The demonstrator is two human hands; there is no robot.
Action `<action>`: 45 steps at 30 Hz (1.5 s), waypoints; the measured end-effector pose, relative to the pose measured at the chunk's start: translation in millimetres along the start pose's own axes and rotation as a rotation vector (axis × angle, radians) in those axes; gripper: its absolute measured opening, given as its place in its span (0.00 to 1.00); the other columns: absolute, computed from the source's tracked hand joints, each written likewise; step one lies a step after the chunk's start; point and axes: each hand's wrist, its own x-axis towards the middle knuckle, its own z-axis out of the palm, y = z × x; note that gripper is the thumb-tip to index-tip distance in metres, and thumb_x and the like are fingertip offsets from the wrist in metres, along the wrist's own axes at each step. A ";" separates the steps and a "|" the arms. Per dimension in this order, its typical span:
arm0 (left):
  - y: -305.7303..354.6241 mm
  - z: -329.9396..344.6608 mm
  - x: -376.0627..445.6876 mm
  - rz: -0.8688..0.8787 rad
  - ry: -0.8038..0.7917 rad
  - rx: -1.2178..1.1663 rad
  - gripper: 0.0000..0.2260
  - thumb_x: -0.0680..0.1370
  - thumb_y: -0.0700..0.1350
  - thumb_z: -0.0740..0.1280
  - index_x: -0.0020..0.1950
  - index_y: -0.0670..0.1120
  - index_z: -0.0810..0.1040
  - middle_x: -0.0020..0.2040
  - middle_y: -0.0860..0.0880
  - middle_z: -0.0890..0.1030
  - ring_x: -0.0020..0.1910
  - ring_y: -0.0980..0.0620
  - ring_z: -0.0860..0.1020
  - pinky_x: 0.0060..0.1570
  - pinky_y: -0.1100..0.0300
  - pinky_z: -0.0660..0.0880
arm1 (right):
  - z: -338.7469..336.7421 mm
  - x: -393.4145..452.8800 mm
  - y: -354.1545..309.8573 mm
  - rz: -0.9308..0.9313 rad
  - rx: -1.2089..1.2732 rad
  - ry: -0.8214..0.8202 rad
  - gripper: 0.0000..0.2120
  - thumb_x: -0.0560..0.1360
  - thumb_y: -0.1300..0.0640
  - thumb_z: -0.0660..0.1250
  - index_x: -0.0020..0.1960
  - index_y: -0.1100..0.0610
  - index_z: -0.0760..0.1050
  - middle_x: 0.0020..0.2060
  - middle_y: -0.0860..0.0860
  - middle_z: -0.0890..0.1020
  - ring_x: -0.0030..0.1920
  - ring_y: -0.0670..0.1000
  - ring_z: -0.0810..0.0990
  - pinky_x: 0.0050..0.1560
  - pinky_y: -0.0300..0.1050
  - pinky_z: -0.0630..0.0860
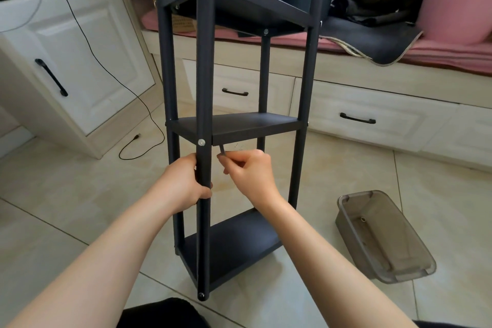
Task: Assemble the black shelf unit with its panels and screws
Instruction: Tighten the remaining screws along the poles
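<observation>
Left hand [186,184] gripping front post [203,88]; right hand [250,173] pinching hex key [221,150]; best seated squarely in middle-shelf screw [201,142] before turning.

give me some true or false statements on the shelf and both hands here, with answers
1. The left hand grips the nearest post of the shelf unit. True.
2. The right hand is empty. False: it pinches a small metal tool just below the middle panel.
3. The shelf unit lies flat on the floor. False: it stands on its posts.
4. A silver screw shows on the nearest post at the middle panel. True.
5. The clear plastic tray sits on the top panel. False: it is on the floor tiles.
</observation>
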 end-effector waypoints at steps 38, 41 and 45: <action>-6.7 2.3 5.1 0.019 -0.021 -0.049 0.27 0.73 0.34 0.75 0.68 0.52 0.72 0.55 0.47 0.82 0.55 0.46 0.82 0.57 0.45 0.80 | 61.5 14.6 20.6 -0.247 0.120 0.422 0.07 0.74 0.67 0.70 0.38 0.63 0.82 0.31 0.53 0.81 0.30 0.45 0.75 0.30 0.33 0.72; -6.2 1.7 6.7 0.018 -0.010 -0.036 0.27 0.73 0.34 0.75 0.67 0.51 0.72 0.55 0.47 0.83 0.56 0.45 0.82 0.57 0.44 0.80 | 60.3 15.2 21.7 -0.225 0.150 0.397 0.06 0.75 0.67 0.69 0.40 0.63 0.82 0.32 0.53 0.82 0.30 0.47 0.77 0.31 0.33 0.72; -7.0 0.2 7.1 0.015 -0.012 -0.029 0.23 0.73 0.34 0.75 0.63 0.50 0.72 0.52 0.48 0.83 0.54 0.47 0.82 0.55 0.45 0.81 | 51.7 12.3 24.2 -0.258 0.114 0.376 0.06 0.77 0.66 0.69 0.43 0.64 0.83 0.34 0.55 0.82 0.32 0.49 0.79 0.32 0.43 0.78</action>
